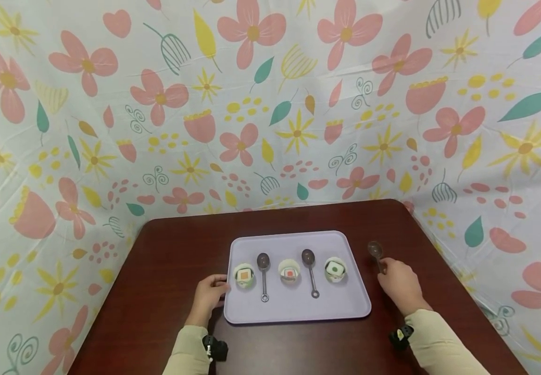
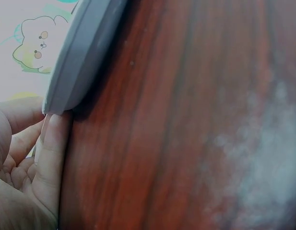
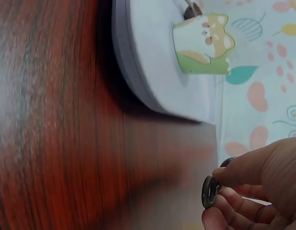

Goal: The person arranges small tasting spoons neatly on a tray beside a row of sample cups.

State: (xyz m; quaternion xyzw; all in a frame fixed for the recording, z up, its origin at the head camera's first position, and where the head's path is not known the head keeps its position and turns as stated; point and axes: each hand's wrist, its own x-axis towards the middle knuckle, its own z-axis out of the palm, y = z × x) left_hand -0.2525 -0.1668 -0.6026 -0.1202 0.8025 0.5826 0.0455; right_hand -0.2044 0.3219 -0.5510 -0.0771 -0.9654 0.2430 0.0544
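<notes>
A pale lilac tray (image 1: 298, 308) lies on the table, and my left hand (image 1: 206, 298) holds its left edge between thumb and fingers. Three small paper cups stand in a row on it: the left cup (image 1: 244, 284) contains a piece with an orange square, the middle cup (image 1: 289, 279) a red-marked one, the right cup (image 1: 336, 276) a green-marked one. Between them lie a left spoon (image 1: 263, 261) and a right spoon (image 1: 308, 258). Right of the tray, my right hand (image 1: 400, 283) pinches a third dark spoon (image 1: 375, 249) by its handle, bowl pointing away from me.
The dark red-brown wooden table (image 1: 176, 255) extends around the tray on all sides. A white cloth with printed flowers (image 1: 251, 104) hangs behind the table and along both sides. Dark wrist cameras are strapped over the cream sleeves.
</notes>
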